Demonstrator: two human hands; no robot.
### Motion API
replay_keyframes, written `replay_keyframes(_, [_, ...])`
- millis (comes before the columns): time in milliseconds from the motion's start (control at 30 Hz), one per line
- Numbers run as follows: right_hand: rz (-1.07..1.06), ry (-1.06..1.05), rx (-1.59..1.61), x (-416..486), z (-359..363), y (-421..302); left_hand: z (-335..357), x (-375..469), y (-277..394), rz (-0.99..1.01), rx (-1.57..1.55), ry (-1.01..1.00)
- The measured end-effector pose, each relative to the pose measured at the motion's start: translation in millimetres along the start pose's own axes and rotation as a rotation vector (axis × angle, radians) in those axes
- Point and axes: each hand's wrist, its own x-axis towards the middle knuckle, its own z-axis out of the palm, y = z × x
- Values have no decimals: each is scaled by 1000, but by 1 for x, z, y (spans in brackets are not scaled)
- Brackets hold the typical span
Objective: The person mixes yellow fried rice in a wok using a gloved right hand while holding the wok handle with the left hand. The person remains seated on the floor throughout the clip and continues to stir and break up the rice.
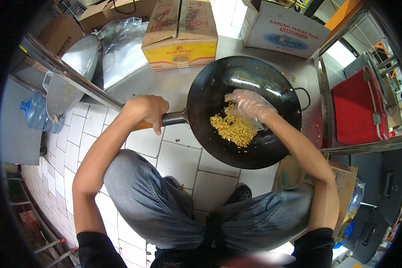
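Note:
A dark round wok (217, 73) sits tilted in front of me, its long metal and wooden handle (175, 118) pointing left. My left hand (150, 109) is wrapped over that handle, the thumb hanging below it. Inside the wok lies a heap of yellow, grainy food (236, 130) that looks like fried rice, with loose grains around it. My right hand (249, 104), in a clear plastic glove, reaches down into the wok at the upper edge of the heap. Its fingers are curled against the food; whether they enclose any is hidden.
The wok overlaps a low steel shelf (130, 83) bearing a Rose Brand carton (179, 55), a white glove carton (284, 31) and plastic bags (124, 50). A loop handle (305, 98) juts right, near a red cooler box (358, 107). Metal posts (77, 75) flank the shelf. Water jugs (40, 114) stand left.

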Motion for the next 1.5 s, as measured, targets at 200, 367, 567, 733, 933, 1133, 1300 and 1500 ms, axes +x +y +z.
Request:
replay_keyframes(200, [0, -16, -59, -1, 25, -7, 0, 2, -2, 53, 12, 11])
replay_keyframes(367, [-51, 15, 24, 1, 19, 7, 3, 2, -5, 59, 1, 35])
replay_keyframes(567, [-52, -4, 114, 9, 13, 20, 3, 1, -4, 50, 8, 38])
replay_keyframes(733, [-269, 21, 142, 7, 29, 16, 3, 0, -6, 26, 12, 52])
replay_keyframes(933, [-226, 7, 140, 15, 10, 30, 3, -1, -3, 58, 11, 56])
replay_keyframes(1133, [14, -99, 40, 4, -3, 22, -1, -4, 1, -6, -21, 33])
replay_keyframes(1300, [46, -125, -21, -2, 19, -1, 0, -4, -1, 26, 3, 68])
replay_keyframes(1500, [-77, -45, 70, 2, 23, 15, -2, -5, 5, -26, 21, 14])
